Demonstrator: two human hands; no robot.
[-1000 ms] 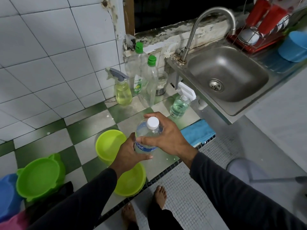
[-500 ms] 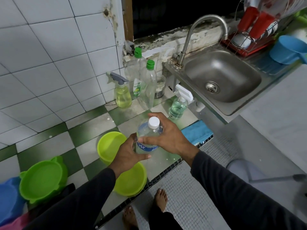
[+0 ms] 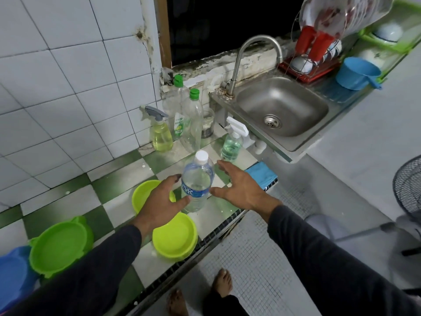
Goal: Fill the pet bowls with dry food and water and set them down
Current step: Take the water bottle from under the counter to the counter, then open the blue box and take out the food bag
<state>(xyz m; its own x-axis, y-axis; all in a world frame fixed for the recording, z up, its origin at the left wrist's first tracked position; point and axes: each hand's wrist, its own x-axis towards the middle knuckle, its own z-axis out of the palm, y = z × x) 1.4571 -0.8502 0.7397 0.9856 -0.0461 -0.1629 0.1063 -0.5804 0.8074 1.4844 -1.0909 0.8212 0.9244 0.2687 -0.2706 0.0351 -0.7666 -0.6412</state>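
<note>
My bare feet (image 3: 222, 285) stood on the small-tiled floor just below the counter edge. Nearest me on the green-and-white checked counter (image 3: 114, 185) sat a yellow-green pet bowl (image 3: 175, 236), and a second yellow-green bowl (image 3: 145, 192) lay just behind it, partly hidden under my left hand (image 3: 161, 201). That hand was spread with the fingers straight, gripping nothing; its thumb lay at the lower side of the water bottle (image 3: 197, 181), though I could not tell whether it truly touched. My right hand (image 3: 239, 185) hovered on the bottle's other side, fingers also spread and loose, holding nothing, the thumb just beside the label. The bottle stood upright between my two hands with its white cap (image 3: 201, 155) on and water inside. Off to my left rested a darker green bowl (image 3: 60, 246) with small ears, against a blue bowl (image 3: 13, 272) at the frame's edge. A blue cloth (image 3: 262, 174) lay to the right of my right hand. Farther back stood two spray bottles (image 3: 161, 133), two clear bottles with green caps (image 3: 193, 119) and a glass jar (image 3: 207, 124) by the wall. Beyond them were the steel sink (image 3: 282, 110), its curved tap (image 3: 257, 55), a dish rack (image 3: 312, 58) and a blue scoop (image 3: 357, 73).
</note>
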